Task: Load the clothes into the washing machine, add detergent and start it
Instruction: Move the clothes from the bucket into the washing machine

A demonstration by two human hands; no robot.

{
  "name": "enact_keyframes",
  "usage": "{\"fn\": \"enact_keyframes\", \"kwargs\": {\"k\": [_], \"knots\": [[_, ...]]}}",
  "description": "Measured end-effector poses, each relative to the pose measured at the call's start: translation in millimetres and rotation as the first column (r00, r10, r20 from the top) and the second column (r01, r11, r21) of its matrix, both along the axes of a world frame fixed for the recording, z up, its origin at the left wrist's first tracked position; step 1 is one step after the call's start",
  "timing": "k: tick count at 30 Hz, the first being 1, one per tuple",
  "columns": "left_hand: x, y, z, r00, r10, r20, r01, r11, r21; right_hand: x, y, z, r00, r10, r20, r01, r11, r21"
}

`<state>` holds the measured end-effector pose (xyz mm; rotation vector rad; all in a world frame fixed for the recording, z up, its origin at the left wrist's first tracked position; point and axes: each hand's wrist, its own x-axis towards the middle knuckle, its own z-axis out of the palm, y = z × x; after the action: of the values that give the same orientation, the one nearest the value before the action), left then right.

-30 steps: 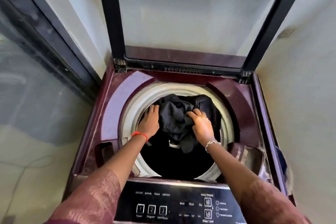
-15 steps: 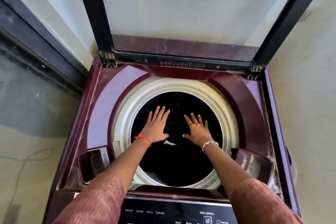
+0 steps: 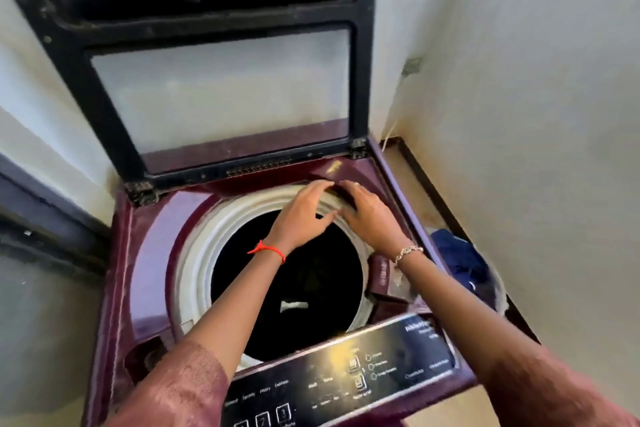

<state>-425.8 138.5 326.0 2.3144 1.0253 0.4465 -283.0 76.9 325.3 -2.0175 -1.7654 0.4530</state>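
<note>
A maroon top-loading washing machine stands with its glass lid raised. Its drum opening is dark; black clothes lie deep inside with a white tag showing. My left hand and my right hand hover side by side over the far right part of the white drum rim, fingers relaxed and holding nothing. The control panel runs along the near edge.
To the right of the machine a bucket with blue clothes sits on the floor against a white wall. A detergent compartment sits at the drum's right. A dark frame and glass panel lie to the left.
My hands let go of the black garment, which dropped into the drum. Both hands then rose out of the drum and moved to the far right of the rim. The view swung right.
</note>
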Motion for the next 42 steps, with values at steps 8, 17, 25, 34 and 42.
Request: {"fn": "enact_keyframes", "kwargs": {"k": [8, 17, 25, 34, 42], "knots": [[140.0, -37.8, 21.0, 0.929, -0.367, -0.048, 0.368, 0.903, 0.22, 119.6, -95.2, 19.1, 0.949, -0.293, 0.115, 0.288, 0.956, 0.065], [315.5, -95.5, -41.3, 0.789, -0.464, -0.402, 0.502, 0.865, -0.011, 289.7, -196.8, -39.4, 0.884, -0.456, 0.104, 0.466, 0.875, -0.127], [388.9, -120.4, -106.7, 0.531, -0.518, -0.671, 0.56, 0.808, -0.181, 389.7, -255.3, -122.7, 0.905, -0.416, 0.089, 0.41, 0.795, -0.448], [420.5, -124.0, -233.5, 0.382, -0.498, -0.779, 0.59, 0.78, -0.209, 405.8, -258.0, -264.3, 0.953, -0.294, 0.069, 0.264, 0.7, -0.664], [436.5, -114.1, -392.0, 0.341, -0.474, -0.812, 0.617, 0.764, -0.187, 391.5, -231.1, -421.3, 0.932, -0.363, -0.005, 0.254, 0.66, -0.707]]}}
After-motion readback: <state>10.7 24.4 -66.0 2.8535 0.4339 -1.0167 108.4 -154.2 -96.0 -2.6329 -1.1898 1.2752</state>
